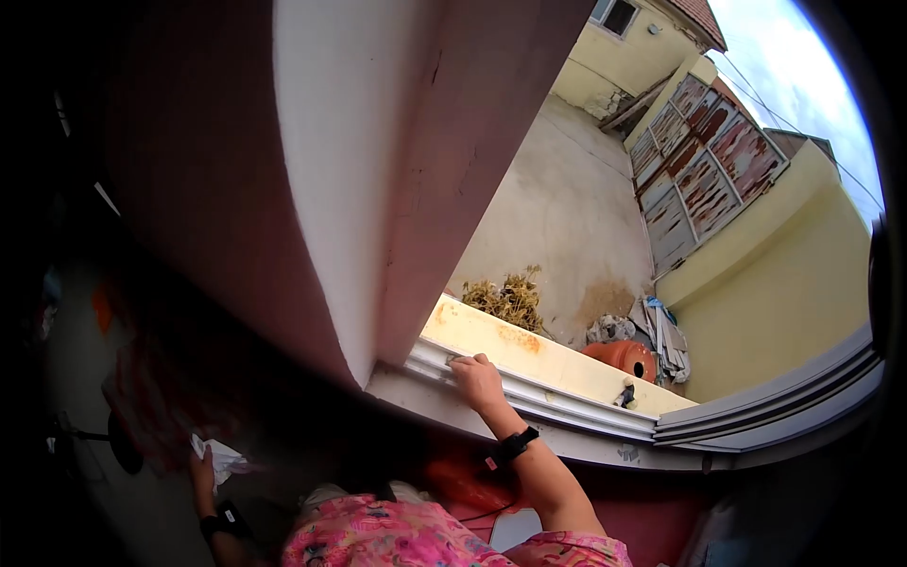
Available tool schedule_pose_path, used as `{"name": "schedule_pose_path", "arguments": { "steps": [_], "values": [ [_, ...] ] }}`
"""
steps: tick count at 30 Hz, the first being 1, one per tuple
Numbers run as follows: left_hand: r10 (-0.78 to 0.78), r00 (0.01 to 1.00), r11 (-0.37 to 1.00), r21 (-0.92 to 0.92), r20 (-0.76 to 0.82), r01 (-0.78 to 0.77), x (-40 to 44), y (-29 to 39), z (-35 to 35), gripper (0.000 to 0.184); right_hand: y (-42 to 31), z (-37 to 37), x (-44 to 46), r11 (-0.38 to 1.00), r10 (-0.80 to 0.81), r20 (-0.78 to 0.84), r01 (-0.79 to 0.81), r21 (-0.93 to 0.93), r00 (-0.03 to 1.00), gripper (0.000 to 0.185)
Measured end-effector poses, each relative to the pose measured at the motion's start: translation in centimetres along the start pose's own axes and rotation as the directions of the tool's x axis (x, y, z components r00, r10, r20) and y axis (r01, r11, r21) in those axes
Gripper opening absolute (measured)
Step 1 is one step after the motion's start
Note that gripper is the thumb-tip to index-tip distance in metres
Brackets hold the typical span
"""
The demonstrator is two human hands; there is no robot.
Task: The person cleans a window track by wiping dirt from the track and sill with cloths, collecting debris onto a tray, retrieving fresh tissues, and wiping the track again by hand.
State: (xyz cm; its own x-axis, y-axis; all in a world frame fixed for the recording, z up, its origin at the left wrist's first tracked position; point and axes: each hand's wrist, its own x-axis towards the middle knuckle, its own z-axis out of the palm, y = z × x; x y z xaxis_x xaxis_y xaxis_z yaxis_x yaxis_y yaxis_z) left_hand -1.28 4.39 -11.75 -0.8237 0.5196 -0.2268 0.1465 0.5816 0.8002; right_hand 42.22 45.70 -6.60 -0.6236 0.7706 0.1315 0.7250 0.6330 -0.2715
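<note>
My right hand [479, 380] is at the inner end of the white window track [553, 404], its fingers curled and pressed down into the grooves. Whatever those fingers may hold is hidden under them. A dark band [518, 444] circles the right wrist. Down at the lower left, in shadow, my left hand [202, 472] grips a crumpled white cloth or paper wipe [225, 458]; which of the two I cannot tell. That hand hangs well away from the window.
A pinkish wall edge [463, 142] rises left of the opening. Sliding window frames [775, 406] are stacked at the right. On the outer ledge [576, 366] sits a small dark object [625, 393]. Outside are a dry plant [505, 298], an orange-red barrel [624, 358] and a rusty gate [709, 161].
</note>
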Motion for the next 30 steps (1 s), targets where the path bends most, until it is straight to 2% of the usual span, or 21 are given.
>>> {"name": "schedule_pose_path", "arguments": {
  "steps": [2,4,6,8,10,12,13,15,16,18,21,26,30],
  "values": [
    [-0.020,0.999,0.999,0.038,-0.042,0.022,0.3,-1.0,0.0,0.038,1.5,0.3,-0.7,0.999,0.027,-0.028,-0.025,0.044,0.999,0.018],
    [-0.060,0.998,0.998,-0.030,-0.029,0.059,0.3,-1.8,-0.1,0.039,1.9,0.4,-0.6,0.995,0.057,-0.051,-0.052,0.089,0.997,0.013],
    [-0.048,0.998,0.997,-0.060,-0.041,0.045,0.7,-3.5,0.0,0.040,1.8,0.0,0.3,0.971,0.113,0.091,-0.129,0.199,0.989,0.012],
    [-0.034,0.998,0.998,-0.050,-0.046,0.032,1.1,-4.7,0.0,0.041,0.2,1.2,1.6,0.962,-0.018,-0.082,0.039,0.270,0.996,0.010],
    [-0.012,1.000,0.994,-0.111,-0.023,0.010,1.2,-5.5,0.1,0.043,-2.4,1.5,3.4,0.949,-0.138,-0.175,0.181,0.257,0.975,0.016],
    [-0.021,1.000,0.994,-0.109,-0.013,0.019,1.2,-4.7,0.3,0.044,-3.6,2.2,5.2,0.946,-0.268,-0.131,0.286,0.152,0.955,0.018],
    [-0.044,0.999,0.993,-0.111,-0.002,0.044,1.0,-4.0,0.4,0.044,-3.5,2.4,5.6,0.945,-0.272,-0.129,0.290,0.154,0.954,0.018],
    [-0.067,0.998,0.991,-0.112,0.009,0.068,0.8,-2.8,0.5,0.044,-3.2,2.6,5.9,0.935,-0.349,-0.052,0.352,0.038,0.936,0.021],
    [-0.071,0.997,0.993,-0.093,0.024,0.073,0.8,-2.3,0.5,0.044,-3.4,2.0,5.7,0.936,-0.347,-0.052,0.349,0.039,0.936,0.021],
    [-0.080,0.996,0.994,-0.075,0.042,0.083,0.5,-1.9,0.6,0.045,-3.5,-0.3,4.7,0.977,-0.198,0.116,0.206,-0.063,0.973,0.022],
    [-0.045,0.998,0.996,-0.078,0.038,0.047,0.4,-2.6,0.6,0.045,-1.5,-1.5,2.6,0.995,-0.098,0.161,0.095,0.026,0.982,0.023],
    [-0.012,1.000,0.996,-0.093,-0.020,0.011,0.3,-4.4,0.6,0.044,2.5,-1.4,-0.7,1.000,-0.020,0.097,0.018,0.022,0.995,0.019],
    [-0.077,0.997,0.997,-0.004,0.022,0.077,0.5,-5.1,-0.3,0.046,5.7,-3.3,-2.5,0.990,0.009,0.100,-0.022,0.137,0.995,0.014]
  ]
}}
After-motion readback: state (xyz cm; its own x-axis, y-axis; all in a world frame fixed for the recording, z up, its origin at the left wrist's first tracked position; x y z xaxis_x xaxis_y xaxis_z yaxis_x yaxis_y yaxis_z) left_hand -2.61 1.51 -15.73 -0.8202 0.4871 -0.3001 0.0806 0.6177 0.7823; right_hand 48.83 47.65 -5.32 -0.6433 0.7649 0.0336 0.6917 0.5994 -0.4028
